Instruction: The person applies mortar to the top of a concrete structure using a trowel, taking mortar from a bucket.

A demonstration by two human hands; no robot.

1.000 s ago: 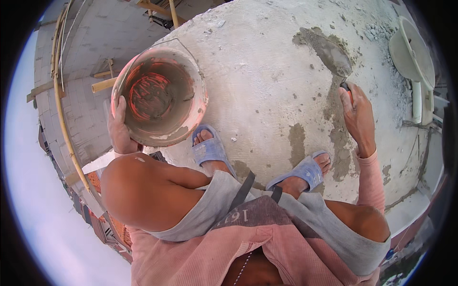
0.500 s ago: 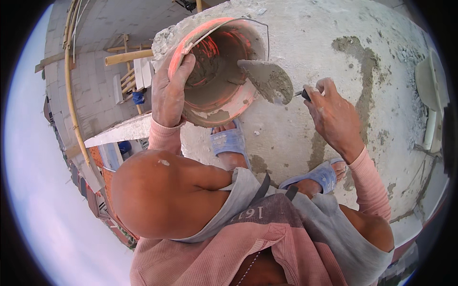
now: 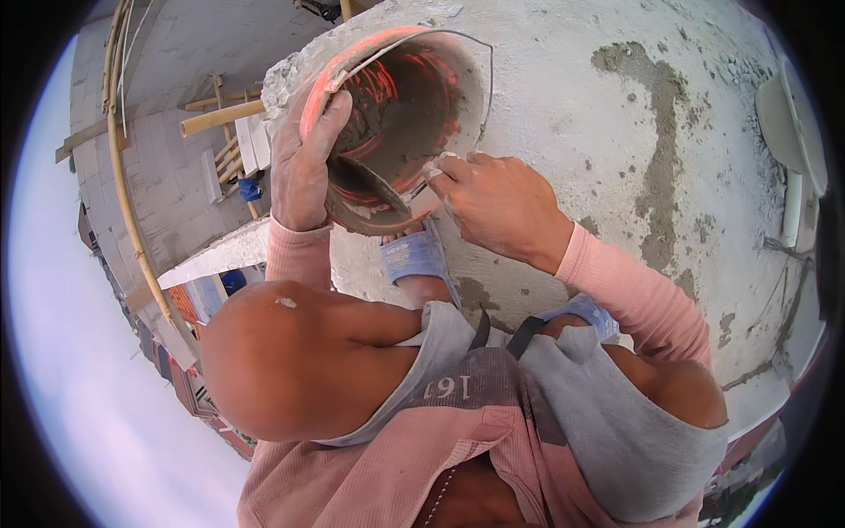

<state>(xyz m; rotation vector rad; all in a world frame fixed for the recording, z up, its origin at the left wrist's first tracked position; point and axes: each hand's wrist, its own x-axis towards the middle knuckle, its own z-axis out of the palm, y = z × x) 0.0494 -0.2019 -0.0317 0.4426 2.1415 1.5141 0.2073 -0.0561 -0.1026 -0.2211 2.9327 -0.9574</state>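
Note:
An orange-red bucket caked with grey mortar tilts with its mouth toward me, its wire handle arching over the right side. My left hand grips the bucket's left rim, thumb over the edge. Inside, along the near wall, lies the blade of a trowel, smeared with mortar. My right hand is closed round the trowel's handle, just right of the bucket's mouth; the fingers mostly hide that handle. Wet mortar clings to the bucket's inner wall.
I squat on a rough concrete slab with a mortar streak on the right. Its broken edge drops off at left, beside bamboo poles and a block wall. A blue sandal stands under the bucket. A pale basin sits far right.
My right hand has moved left with the trowel, bringing its blade from the bucket's right rim down inside against the near wall. My left hand keeps its hold on the rim.

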